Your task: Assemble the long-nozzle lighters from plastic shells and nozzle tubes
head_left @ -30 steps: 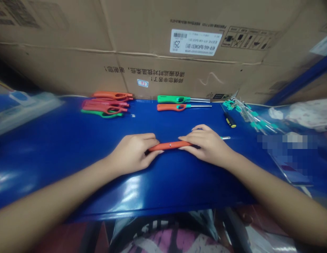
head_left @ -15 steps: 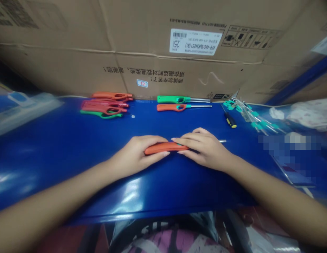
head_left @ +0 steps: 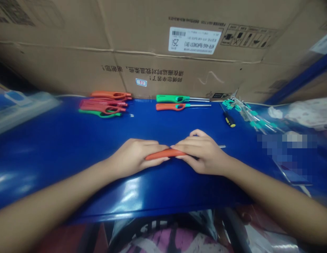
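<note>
Both hands grip one orange long-nosed lighter [head_left: 163, 154] above the front middle of the blue table [head_left: 81, 154]. My left hand [head_left: 135, 154] is closed around its handle end, thumb along the near side. My right hand [head_left: 203, 151] pinches the other end, its fingers covering the trigger area. A short bit of metal tube [head_left: 222, 146] shows past the right hand. Beyond the hands lie a green lighter [head_left: 168, 98] and a second orange lighter [head_left: 167, 106], both with metal tubes pointing right.
Orange, red and green lighter bodies [head_left: 105, 104] lie at the back left, near small metal pieces [head_left: 132, 115]. A black-yellow screwdriver [head_left: 229, 120] and several metal tubes with teal parts [head_left: 254, 114] lie at the right. A cardboard box [head_left: 142, 35] walls the back.
The lighter has turned slightly in my hands and sits a little lower at its left end. The teal part seen by the right fingers is now hidden.
</note>
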Tool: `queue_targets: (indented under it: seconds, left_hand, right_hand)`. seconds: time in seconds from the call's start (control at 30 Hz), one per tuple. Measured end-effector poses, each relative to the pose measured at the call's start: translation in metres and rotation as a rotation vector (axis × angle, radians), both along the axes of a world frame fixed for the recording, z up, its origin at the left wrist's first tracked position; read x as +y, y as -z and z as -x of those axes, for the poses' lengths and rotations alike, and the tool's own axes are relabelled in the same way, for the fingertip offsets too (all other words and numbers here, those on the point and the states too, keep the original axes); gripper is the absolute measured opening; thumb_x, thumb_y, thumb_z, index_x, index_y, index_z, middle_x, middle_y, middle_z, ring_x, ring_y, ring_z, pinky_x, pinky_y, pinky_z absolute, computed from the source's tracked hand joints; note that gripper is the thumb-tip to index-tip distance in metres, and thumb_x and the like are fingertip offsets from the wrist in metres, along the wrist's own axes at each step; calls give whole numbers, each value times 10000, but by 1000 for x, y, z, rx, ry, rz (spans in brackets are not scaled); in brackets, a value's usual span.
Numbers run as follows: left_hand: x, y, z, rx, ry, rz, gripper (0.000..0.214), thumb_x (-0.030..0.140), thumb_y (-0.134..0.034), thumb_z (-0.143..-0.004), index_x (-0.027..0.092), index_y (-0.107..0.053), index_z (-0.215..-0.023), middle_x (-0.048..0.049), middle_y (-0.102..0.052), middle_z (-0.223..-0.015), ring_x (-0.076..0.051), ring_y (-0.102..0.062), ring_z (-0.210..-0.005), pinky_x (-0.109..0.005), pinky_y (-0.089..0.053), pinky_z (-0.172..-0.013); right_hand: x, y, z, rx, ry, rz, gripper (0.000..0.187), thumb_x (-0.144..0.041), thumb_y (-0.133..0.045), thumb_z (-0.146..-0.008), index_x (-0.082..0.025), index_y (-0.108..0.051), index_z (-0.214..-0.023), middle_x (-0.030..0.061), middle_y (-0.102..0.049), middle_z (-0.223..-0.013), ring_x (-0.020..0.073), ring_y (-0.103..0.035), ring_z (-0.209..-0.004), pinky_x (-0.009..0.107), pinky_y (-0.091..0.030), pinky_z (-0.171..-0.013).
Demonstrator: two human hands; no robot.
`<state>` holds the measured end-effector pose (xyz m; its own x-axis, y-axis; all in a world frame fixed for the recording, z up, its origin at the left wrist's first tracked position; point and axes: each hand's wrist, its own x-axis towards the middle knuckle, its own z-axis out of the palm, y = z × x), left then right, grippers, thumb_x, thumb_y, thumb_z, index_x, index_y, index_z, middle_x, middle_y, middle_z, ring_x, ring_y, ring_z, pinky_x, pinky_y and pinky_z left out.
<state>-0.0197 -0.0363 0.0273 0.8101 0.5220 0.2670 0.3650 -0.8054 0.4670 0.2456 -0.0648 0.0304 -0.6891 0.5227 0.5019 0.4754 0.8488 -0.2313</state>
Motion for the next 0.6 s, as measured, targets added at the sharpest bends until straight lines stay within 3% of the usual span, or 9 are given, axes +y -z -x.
queue_targets:
  seconds: [0.2, 0.4, 0.6]
  left_hand:
    - [10, -2, 6, -26, -42, 59, 306, 405, -587, -991, 281, -680, -1255, 2, -740, -1000, -131, -682, -829, -207, -470, -750]
    - [15, -5, 9, -29, -41, 62, 328, 423, -596, -980, 258, -692, -1247, -15, -753, -1034, -145, -702, -867, -214, -490, -779]
    - [19, -5, 11, -26, -62, 23, 341, 457, -613, -958, 237, -706, -1202, -36, -765, -1063, -175, -717, -902, -236, -506, -798]
  right_hand:
    - [11, -4, -11, -102, 150, 21, 147, -285, -655, -943, -181, -710, -1032, 52, -777, -992, 187, -700, -880, 416, -380, -936]
    - [11, -10, -16, -148, 169, -92, 185, -310, -612, -978, -174, -720, -914, 30, -760, -834, 181, -649, -795, 439, -369, -954]
    - [8, -13, -15, -197, 206, -147, 193, -334, -606, -980, -205, -728, -904, 11, -773, -843, 196, -631, -824, 474, -338, -1003]
